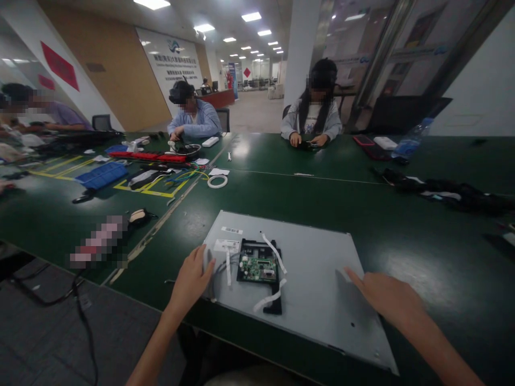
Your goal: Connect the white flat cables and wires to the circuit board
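A flat grey metal panel [314,268], like the back of a screen, lies in front of me at the table's near edge. It carries a green circuit board [257,269] in a black plastic bracket [275,303]. White tape strips [274,252] stick to the bracket and panel, and a grey cable runs left from the board. My left hand [192,276] grips the panel's left edge, thumb on top. At the right edge, my right hand [388,297] is closed on the panel with a digit over its surface; its other fingertips are hidden.
The green table [322,198] spreads ahead. A blue tray [100,176], coloured wires [187,177] and a white tape roll [218,182] lie left. A black cable [86,321] hangs off the near left edge. Black items [446,190] lie right. Two people [197,115] sit opposite, others far left.
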A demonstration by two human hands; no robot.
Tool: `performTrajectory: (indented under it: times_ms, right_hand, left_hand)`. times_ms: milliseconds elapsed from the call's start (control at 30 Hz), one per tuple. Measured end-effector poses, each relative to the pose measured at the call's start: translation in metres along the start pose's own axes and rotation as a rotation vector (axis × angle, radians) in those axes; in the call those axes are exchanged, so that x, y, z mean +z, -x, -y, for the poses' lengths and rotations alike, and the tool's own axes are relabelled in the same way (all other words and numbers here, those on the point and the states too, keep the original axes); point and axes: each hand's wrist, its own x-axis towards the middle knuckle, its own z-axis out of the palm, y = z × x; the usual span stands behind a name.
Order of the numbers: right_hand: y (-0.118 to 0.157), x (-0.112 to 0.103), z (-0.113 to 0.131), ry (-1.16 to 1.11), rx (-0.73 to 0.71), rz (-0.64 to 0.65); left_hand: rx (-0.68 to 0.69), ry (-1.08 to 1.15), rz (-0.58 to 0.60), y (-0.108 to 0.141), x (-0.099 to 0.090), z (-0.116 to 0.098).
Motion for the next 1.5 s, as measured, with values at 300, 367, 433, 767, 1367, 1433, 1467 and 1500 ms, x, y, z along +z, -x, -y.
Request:
performTrajectory:
  times_ms: [300, 367, 433, 767, 1367, 1433, 1467, 1500]
  right_hand:
    - [0.006, 0.021, 0.024, 0.314, 0.114, -0.248]
    - [0.01, 0.024, 0.026, 0.332, 0.124, -0.263]
    - [0.014, 0.027, 0.027, 0.343, 0.129, -0.276]
    - [0.033, 0.05, 0.018, 0.359, 0.205, -0.365]
    - [0.04, 0.07, 0.005, 0.349, 0.24, -0.576]
    - [0.042, 0.072, 0.005, 0.337, 0.26, -0.594]
    - [0.043, 0.072, 0.005, 0.332, 0.269, -0.604]
    - [0.044, 0.073, 0.005, 0.33, 0.276, -0.612]
  left_hand:
    - [0.109, -0.179, 0.123, 0.011, -0.014, 0.007]
    - [0.126, -0.183, 0.115, 0.014, -0.013, 0.011]
    - [0.129, -0.181, 0.094, 0.019, -0.01, 0.015]
    - [0.127, -0.275, -0.052, 0.05, 0.011, 0.015]
    - [0.186, -0.313, -0.124, 0.08, 0.005, 0.015]
    - [0.16, -0.279, -0.133, 0.082, 0.006, 0.011]
    - [0.155, -0.264, -0.144, 0.083, 0.006, 0.009]
    - [0.16, -0.254, -0.16, 0.085, 0.007, 0.006]
